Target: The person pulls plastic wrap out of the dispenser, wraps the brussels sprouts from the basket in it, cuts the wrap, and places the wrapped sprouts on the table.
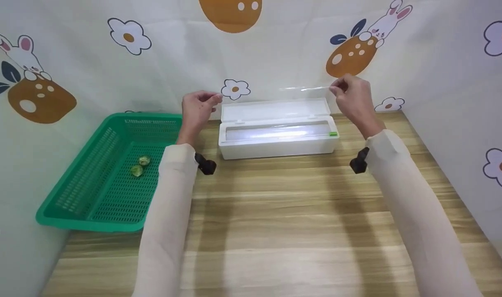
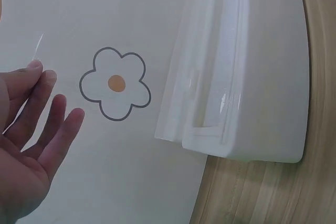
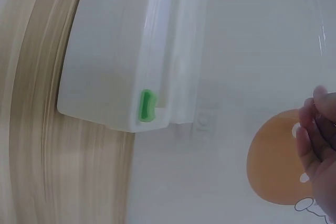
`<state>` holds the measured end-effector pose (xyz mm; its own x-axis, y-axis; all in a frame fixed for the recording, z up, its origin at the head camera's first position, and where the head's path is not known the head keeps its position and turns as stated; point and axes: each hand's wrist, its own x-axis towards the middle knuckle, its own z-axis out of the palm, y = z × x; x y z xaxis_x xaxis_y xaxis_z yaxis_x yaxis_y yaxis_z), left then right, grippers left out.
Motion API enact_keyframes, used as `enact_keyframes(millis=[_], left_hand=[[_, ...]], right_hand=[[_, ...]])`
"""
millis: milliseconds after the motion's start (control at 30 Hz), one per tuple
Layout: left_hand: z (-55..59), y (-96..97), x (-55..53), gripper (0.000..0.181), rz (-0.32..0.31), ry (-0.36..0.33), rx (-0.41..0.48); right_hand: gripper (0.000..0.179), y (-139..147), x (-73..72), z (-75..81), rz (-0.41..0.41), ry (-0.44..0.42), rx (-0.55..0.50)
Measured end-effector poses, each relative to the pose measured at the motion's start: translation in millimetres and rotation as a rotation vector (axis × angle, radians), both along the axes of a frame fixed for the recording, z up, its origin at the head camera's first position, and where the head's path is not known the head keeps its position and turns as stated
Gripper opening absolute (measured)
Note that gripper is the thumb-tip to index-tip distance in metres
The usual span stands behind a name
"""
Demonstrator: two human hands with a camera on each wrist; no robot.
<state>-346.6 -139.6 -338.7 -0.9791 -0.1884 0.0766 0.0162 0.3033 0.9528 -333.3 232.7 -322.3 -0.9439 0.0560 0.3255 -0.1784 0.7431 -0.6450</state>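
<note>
A sheet of clear cling film point(image 1: 314, 89), visible mostly by its glints, stretches between my raised hands above a white film dispenser point(image 1: 277, 150). My left hand point(image 1: 198, 108) pinches one corner between thumb and forefinger, its other fingers loosely bent. At the opposite corner, my right hand point(image 1: 353, 99) pinches the film the same way. The dispenser's lid point(image 1: 275, 109) is tipped back, showing the film roll point(image 1: 277, 133) inside. A green slide cutter point(image 3: 147, 106) sits at the right end of its front edge. In the left wrist view, a thin film edge point(image 2: 38, 46) rises from the fingertips.
A green slotted basket point(image 1: 86, 224) stands at the left with two small green round vegetables point(image 1: 137, 170) on its floor, partly behind my left sleeve. The wooden table point(image 1: 271, 222) meets a patterned cloth wall point(image 1: 172, 57) behind the dispenser and at both sides.
</note>
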Motion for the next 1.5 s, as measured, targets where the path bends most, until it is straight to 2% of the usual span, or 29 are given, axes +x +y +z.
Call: enact_keyframes(millis=[267,500,700,1100,1300,1500], left_hand=[[9.8,0.5,1.1,0.019,-0.029,0.101,0.142],[17.6,0.9,0.5,0.021,-0.039,0.138,0.195],[23.1,0.0,1.1,0.024,-0.040,0.177,0.233],[41.1,-1.3,3.2,0.026,-0.025,0.244,0.267],[50.4,-1.3,4.9,0.020,-0.031,0.270,0.304],[59.5,-0.8,7.3,0.024,-0.020,0.282,0.315]], right_hand=[[0.025,1,-0.7,11.0,-0.015,0.078,-0.060],[0.027,3,-1.5,21.2,-0.033,0.021,-0.211],[0.028,4,-2.4,28.0,-0.015,0.021,-0.313],[0.033,-3,0.6,34.6,-0.048,0.181,-0.424],[0.026,-3,-1.1,43.6,-0.065,0.209,-0.501],[0.030,-6,0.4,51.6,-0.091,0.253,-0.571]])
